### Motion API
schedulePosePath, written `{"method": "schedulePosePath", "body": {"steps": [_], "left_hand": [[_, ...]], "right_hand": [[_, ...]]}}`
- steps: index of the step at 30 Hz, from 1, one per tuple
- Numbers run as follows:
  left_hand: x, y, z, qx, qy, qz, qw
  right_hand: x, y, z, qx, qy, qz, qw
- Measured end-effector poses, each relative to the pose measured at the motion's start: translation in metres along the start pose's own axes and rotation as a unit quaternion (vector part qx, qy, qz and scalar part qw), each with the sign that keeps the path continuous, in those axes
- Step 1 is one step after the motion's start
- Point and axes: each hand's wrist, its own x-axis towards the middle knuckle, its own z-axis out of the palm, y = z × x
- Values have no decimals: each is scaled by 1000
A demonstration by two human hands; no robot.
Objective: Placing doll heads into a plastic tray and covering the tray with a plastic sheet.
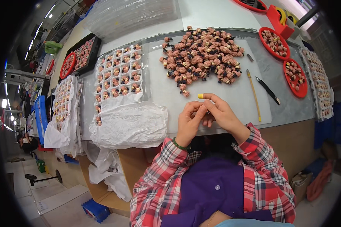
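A long, brightly lit workroom stretches away at the left, and in front of the person stands a grey-topped table (282,81) with a pale, flat sheet (259,115) on it. The loose pile of small pink-and-black figurines with cream-yellow patches (204,56) lies on that sheet just beyond the hands, probably so that single pieces can be picked up with a short reach. The left hand (189,122) and the right hand (225,116) meet at the near edge, close to the body, likely for steadiness and a clear view. Their fingertips come together in a narrow grip; whatever may be between them is mostly covered, so I cannot tell what it holds. A yellow cover (200,96) caps one right fingertip, perhaps as protection.

To the left, a pale, many-celled tray (143,62) keeps similar figurines apart, presumably against rubbing, and crumpled white tissue paper (130,123) covers its near end. A thin yellow stick (254,96) and a slim black pen-shaped tool (268,90) lie at the right, apparently within easy reach.

The piled figurines look knobbly and rounded, mostly dusty pink, with dark, glossy-looking parts; finer details are too small to read.
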Motion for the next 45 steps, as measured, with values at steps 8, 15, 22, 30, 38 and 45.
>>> {"method": "schedulePosePath", "body": {"steps": [8,15,22,30,38,45], "left_hand": [[2,-11,-5,-62,23,0,998],[2,-10,4,-199,22,-72,977],[5,-8,-3,-196,24,-95,976],[4,-13,-7,-155,18,-78,985],[6,1,6,-195,44,-110,974],[2,-5,3,-144,9,-44,988]], "right_hand": [[-14,28,-7,-179,146,-242,942],[-16,16,-6,-329,147,-336,870],[19,-29,-46,-628,169,-379,658],[41,-29,-60,-717,79,-365,589],[4,8,-16,-149,78,-219,961],[-9,31,-16,-153,89,-267,947]]}}
